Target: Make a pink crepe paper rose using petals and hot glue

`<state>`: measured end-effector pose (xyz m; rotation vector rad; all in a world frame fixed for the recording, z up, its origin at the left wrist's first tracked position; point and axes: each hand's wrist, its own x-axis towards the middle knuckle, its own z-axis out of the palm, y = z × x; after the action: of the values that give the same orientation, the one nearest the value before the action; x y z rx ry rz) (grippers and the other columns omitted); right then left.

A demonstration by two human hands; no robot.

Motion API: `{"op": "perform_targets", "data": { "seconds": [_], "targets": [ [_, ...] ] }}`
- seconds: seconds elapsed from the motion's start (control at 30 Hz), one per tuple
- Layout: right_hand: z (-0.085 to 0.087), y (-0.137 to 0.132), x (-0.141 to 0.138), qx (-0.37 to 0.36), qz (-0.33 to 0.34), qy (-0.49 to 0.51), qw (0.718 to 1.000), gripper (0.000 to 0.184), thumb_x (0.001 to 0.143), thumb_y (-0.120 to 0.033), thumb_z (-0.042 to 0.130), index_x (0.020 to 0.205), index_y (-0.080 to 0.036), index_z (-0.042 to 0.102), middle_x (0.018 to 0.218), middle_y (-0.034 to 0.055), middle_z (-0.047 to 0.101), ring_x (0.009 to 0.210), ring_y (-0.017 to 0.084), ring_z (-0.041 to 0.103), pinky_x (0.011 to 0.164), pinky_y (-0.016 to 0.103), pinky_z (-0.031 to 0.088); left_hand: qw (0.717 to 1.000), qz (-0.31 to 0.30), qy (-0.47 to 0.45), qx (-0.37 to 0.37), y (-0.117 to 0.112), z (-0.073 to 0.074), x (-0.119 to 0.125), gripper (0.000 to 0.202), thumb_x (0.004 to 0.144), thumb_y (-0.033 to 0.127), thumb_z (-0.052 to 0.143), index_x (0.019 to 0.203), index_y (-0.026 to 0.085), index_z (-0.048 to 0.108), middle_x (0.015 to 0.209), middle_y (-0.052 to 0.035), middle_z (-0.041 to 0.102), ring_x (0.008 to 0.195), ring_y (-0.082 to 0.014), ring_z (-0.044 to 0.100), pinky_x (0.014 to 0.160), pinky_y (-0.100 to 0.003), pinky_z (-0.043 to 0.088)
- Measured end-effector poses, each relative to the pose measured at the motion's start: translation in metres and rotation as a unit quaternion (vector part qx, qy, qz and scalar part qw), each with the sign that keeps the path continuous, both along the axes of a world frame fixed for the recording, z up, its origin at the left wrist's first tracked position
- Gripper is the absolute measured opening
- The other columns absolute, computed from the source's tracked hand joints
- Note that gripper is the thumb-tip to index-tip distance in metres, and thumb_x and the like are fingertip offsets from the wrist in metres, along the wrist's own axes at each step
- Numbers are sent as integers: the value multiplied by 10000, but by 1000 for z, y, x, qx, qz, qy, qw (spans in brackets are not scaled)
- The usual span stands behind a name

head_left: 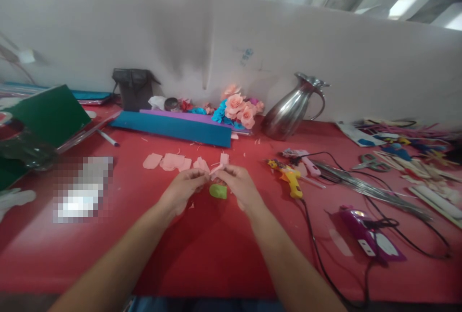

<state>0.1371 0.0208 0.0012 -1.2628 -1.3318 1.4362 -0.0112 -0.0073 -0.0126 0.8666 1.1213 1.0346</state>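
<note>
Both my hands meet over the middle of the red table [202, 249]. My left hand [184, 188] and my right hand [240, 184] each pinch the same small pink paper piece [221, 164], fingers closed on it. A green paper bit [218, 191] lies on the table just under my right hand. Several cut pink paper petals [169, 161] lie in a row just beyond my left hand.
A yellow glue gun [290, 177] with a black cord lies to the right, with a pink glue gun [305, 159], wires and scissors [368, 162] beyond. A steel jug [288, 110], paper flowers [238, 106], blue and purple paper rolls [176, 127] and a dark pouch [133, 88] stand at the back. A purple device [368, 235] lies near right.
</note>
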Motion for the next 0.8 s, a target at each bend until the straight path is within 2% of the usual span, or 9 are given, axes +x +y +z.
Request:
{"op": "perform_targets", "data": {
  "seconds": [0.1, 0.27, 0.5, 0.67, 0.8],
  "targets": [
    [2, -1, 0, 7, 7, 0, 1000, 115, 670, -254, 595, 630, -180, 674, 653, 1, 635, 650, 127, 541, 659, 263, 383, 999, -7, 24, 24, -1, 0, 2, 231, 706, 388, 665, 713, 161, 628, 599, 32, 489, 544, -80, 390, 543, -231, 297],
    [3, -2, 1, 19, 8, -5, 1000, 118, 682, -261, 598, 624, -178, 659, 669, 4, 643, 662, 131, 552, 664, 262, 393, 997, -16, 48, 64, -1, -1, 3, 232, 732, 398, 644, 768, 170, 650, 753, -11, 600, 694, -120, 505, 657, -242, 369],
    [-1, -1, 2, 18, 12, -3, 1000, 121, 689, -267, 601, 642, -175, 664, 631, -5, 613, 619, 126, 532, 629, 259, 392, 996, -29, 56, 62, -2, 3, -1, 246, 710, 392, 675, 824, 175, 653, 840, -30, 624, 763, -140, 534, 704, -257, 387],
    [-2, -1, 1, 19, 9, -6, 1000, 126, 686, -260, 597, 657, -173, 683, 615, 3, 609, 614, 129, 532, 621, 260, 399, 993, -12, 87, 78, -2, 2, 1, 199, 720, 368, 656, 701, 172, 630, 719, -2, 570, 682, -122, 490, 644, -244, 366],
    [-2, -1, 2, 19, 16, -7, 1000, 129, 691, -261, 598, 663, -173, 689, 608, 4, 616, 607, 128, 536, 613, 257, 405, 996, -20, 62, 57, -2, 3, -2, 184, 687, 348, 684, 724, 170, 655, 754, -22, 593, 708, -132, 505, 660, -249, 371]
  ]
}}
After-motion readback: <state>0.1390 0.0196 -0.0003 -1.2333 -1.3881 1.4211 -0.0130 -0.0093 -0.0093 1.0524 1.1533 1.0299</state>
